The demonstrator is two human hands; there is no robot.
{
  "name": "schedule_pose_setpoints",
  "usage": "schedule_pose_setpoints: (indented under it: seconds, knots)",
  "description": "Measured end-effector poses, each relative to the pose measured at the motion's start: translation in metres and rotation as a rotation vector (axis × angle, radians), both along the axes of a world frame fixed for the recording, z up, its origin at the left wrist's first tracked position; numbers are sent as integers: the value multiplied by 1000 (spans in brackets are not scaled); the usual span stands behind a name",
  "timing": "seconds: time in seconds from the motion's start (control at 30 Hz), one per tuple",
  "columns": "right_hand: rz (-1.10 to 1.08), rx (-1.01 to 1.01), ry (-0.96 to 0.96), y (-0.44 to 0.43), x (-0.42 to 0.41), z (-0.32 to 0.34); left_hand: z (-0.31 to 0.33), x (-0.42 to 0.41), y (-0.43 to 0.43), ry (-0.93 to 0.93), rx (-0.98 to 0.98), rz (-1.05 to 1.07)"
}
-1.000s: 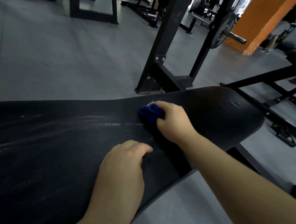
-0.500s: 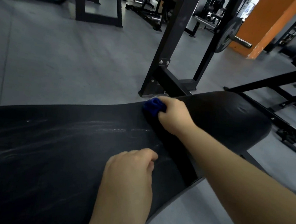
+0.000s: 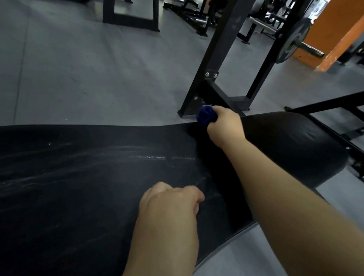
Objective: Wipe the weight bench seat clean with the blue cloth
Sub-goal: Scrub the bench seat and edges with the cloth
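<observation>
Here we record the right hand (image 3: 222, 127) clutching the bunched blue cloth (image 3: 206, 116) at the far edge of the black weight bench seat (image 3: 66, 183), where the pad narrows, just in front of the foot of a black rack upright (image 3: 216, 60); the forearm reaches across the pad. The left hand (image 3: 170, 203) rests on the nearer part of the pad, fingers curled under and holding nothing (a loose fist, we would say); pale streaks (image 3: 149, 157) run along the surface to its left; a weight plate (image 3: 292, 41) hangs beyond, beside an orange pillar (image 3: 343, 35).

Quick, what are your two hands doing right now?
Left hand: curled shut, holding nothing, resting on the bench.
Right hand: gripping the blue cloth.
</observation>
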State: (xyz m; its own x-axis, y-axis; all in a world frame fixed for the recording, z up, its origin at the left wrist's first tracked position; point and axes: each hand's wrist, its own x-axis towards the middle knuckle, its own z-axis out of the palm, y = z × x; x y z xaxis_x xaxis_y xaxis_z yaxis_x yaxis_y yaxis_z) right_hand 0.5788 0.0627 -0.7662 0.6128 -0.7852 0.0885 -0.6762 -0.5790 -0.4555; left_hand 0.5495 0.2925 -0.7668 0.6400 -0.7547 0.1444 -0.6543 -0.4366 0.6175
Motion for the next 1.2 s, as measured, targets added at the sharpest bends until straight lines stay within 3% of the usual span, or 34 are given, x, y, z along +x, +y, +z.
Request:
schedule_pose_setpoints:
  seconds: [0.07, 0.27, 0.5, 0.67, 0.9, 1.07, 1.2]
  knots:
    - [-39, -31, 46, -2, 7, 0, -9, -1, 4, 40, -4, -30]
    - [307, 22, 154, 24, 21, 10, -6, 3, 3, 62, 4, -33]
    - [183, 3, 348, 5, 25, 26, -9, 2, 4, 56, -2, -4]
    - [403, -16, 270, 39, 42, 18, -5, 2, 3, 100, 14, 1]
    - [213, -19, 223, 16, 24, 16, 2, 7, 7, 110, 3, -7]
    - [458, -18, 145, 57, 41, 11, 0, 5, 4, 93, -33, 5]
    - [407, -46, 186, 41, 33, 16, -1, 0, 8, 90, -34, 1]
